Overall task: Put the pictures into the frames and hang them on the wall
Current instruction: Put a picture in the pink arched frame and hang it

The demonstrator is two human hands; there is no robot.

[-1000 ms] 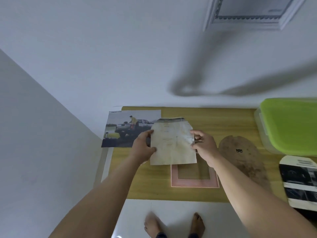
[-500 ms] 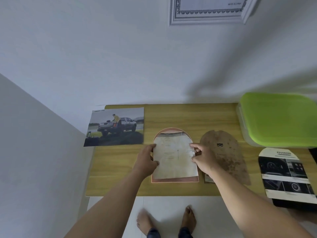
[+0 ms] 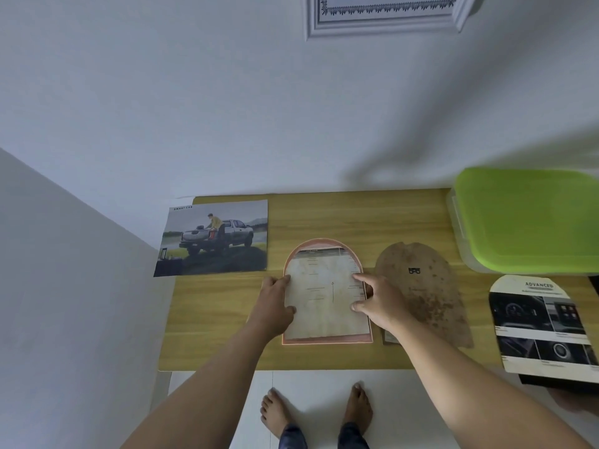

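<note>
An arched pink frame (image 3: 324, 243) lies flat on the wooden table (image 3: 324, 218). A pale, arch-cut picture (image 3: 324, 303) lies face down inside it. My left hand (image 3: 275, 303) presses the picture's left edge with its fingertips. My right hand (image 3: 377, 303) presses the right edge with thumb and forefinger spread. A brown arched backing board (image 3: 424, 286) lies to the right of the frame. A truck picture (image 3: 214, 238) lies at the table's left end. Another arch-cut car picture (image 3: 541, 325) rests at the right.
A box with a green lid (image 3: 525, 222) stands at the table's back right. A white framed picture (image 3: 385, 17) hangs on the wall above. A dark frame (image 3: 557, 384) sits under the car picture. My bare feet (image 3: 317, 413) stand before the table.
The picture was held up above the frame a second ago; it now lies down inside the arched frame, with both hands pressing its edges. The view shifted left and down.
</note>
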